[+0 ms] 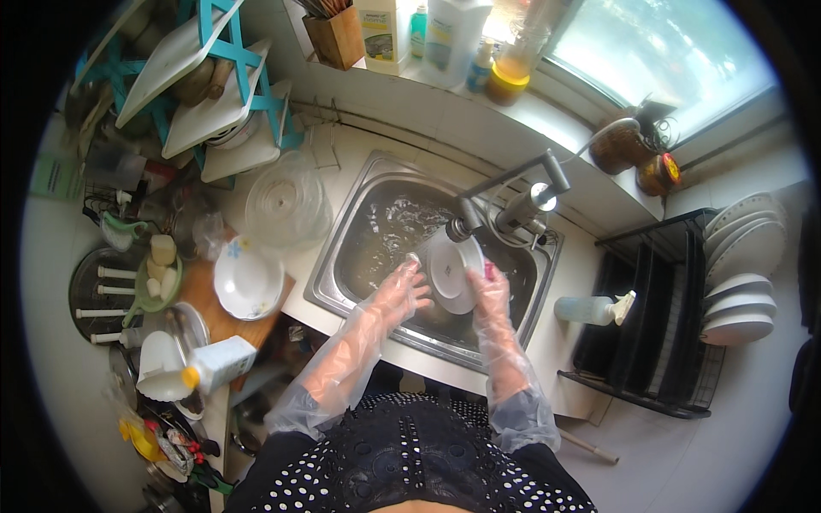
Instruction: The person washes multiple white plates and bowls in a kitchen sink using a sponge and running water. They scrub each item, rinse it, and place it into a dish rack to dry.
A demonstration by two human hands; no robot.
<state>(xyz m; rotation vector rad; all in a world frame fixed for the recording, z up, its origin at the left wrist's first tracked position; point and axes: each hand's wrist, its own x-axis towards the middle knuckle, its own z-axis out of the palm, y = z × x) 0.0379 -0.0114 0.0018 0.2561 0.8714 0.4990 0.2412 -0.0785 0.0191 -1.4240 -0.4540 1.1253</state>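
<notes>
A white plate (453, 272), its underside towards me, is tilted beneath the faucet head (458, 229) over the stainless steel sink (315, 282). My right hand (490, 285), in a clear plastic glove, grips the plate's right edge, and something pink shows by the fingers. To the left of the plate is my left hand (403, 288), gloved too, with fingers apart and holding nothing. Moving water (385, 224) lies in the basin. Long clear plastic sleeves cover both forearms.
Right of the sink are a spray bottle (587, 310) and a black dish rack (641, 391) with white plates (747, 250). To the left, a floral bowl (249, 279) rests on a wooden board (272, 324), near a clear plastic container (288, 199). Bottles (452, 38) line the windowsill.
</notes>
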